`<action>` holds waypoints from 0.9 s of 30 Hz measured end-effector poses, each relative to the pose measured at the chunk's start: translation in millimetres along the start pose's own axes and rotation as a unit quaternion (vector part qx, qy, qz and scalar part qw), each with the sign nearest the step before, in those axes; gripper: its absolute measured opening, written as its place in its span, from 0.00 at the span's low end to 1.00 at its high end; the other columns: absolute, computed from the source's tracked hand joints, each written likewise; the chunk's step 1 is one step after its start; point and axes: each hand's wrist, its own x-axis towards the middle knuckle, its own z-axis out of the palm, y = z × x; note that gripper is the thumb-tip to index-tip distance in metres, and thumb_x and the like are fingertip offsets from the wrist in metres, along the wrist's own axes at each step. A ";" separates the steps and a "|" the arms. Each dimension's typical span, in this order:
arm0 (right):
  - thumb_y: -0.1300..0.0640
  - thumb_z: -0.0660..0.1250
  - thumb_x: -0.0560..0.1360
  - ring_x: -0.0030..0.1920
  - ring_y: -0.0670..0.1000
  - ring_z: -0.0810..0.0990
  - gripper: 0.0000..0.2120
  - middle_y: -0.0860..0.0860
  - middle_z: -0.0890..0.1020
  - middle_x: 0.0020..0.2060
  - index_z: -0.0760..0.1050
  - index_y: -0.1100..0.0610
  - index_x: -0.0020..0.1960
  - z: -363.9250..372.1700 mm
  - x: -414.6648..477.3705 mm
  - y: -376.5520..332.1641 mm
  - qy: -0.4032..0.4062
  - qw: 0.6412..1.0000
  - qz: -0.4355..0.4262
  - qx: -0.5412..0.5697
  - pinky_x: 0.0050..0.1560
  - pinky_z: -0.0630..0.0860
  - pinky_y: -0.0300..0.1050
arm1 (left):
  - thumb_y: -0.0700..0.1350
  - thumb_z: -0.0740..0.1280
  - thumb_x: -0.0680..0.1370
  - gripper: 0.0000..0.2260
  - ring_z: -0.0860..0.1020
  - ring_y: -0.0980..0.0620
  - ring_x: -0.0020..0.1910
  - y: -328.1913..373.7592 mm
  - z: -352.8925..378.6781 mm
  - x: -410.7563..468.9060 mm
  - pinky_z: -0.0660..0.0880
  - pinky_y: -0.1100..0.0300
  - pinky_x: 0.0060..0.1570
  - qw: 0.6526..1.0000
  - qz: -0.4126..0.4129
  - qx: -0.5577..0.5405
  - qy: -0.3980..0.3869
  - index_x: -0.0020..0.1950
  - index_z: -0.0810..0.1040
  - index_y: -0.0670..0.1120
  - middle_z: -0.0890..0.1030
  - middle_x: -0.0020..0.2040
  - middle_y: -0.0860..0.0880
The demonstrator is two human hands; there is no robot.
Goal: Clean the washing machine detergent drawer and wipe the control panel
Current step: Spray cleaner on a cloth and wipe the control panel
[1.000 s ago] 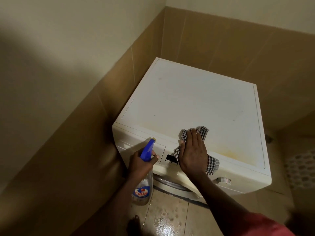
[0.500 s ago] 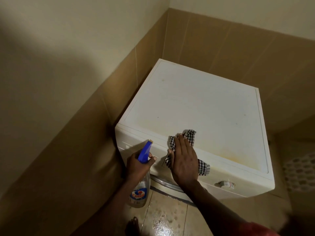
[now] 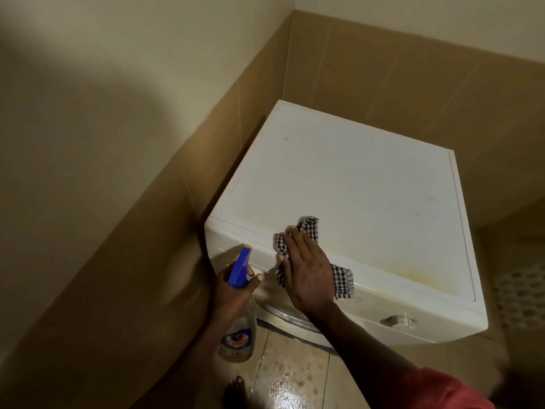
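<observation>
The right hand (image 3: 305, 276) lay flat, fingers together, pressing the cloth (image 3: 309, 228) on the washer's (image 3: 368, 187) front edge, hiding the panel there. The left hand (image 3: 231, 293) gripped the bottle (image 3: 237, 338); the drawer was indistinct.

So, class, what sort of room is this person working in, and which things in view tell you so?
Probably a home laundry corner or bathroom: a white front-loading washing machine stands against tan tiled walls, on a wet tiled floor.
</observation>
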 end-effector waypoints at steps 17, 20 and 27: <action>0.50 0.56 0.82 0.74 0.50 0.66 0.21 0.52 0.68 0.74 0.68 0.55 0.73 11.5 7.5 -10.0 0.052 0.998 -0.033 0.029 0.73 0.64 0.50 | 0.38 0.74 0.73 0.15 0.79 0.46 0.45 -1.2 -34.8 11.4 0.74 0.57 0.45 0.999 -0.009 0.018 0.026 0.57 0.73 0.44 0.80 0.46 0.43; 0.52 0.61 0.81 0.73 0.50 0.67 0.20 0.52 0.69 0.73 0.70 0.56 0.72 2.7 -13.6 13.1 0.095 0.995 -0.008 0.028 0.71 0.66 0.50 | 0.36 0.73 0.73 0.09 0.78 0.50 0.38 -0.3 -32.5 2.7 0.72 0.59 0.43 1.000 0.005 0.012 0.011 0.49 0.75 0.44 0.79 0.40 0.47; 0.46 0.57 0.81 0.74 0.53 0.65 0.24 0.53 0.67 0.74 0.66 0.56 0.74 -7.6 -4.3 2.1 0.040 0.999 0.013 0.016 0.74 0.63 0.51 | 0.37 0.75 0.72 0.14 0.77 0.49 0.41 0.6 -12.6 -6.7 0.74 0.53 0.49 0.999 0.031 0.023 -0.029 0.44 0.73 0.52 0.78 0.40 0.51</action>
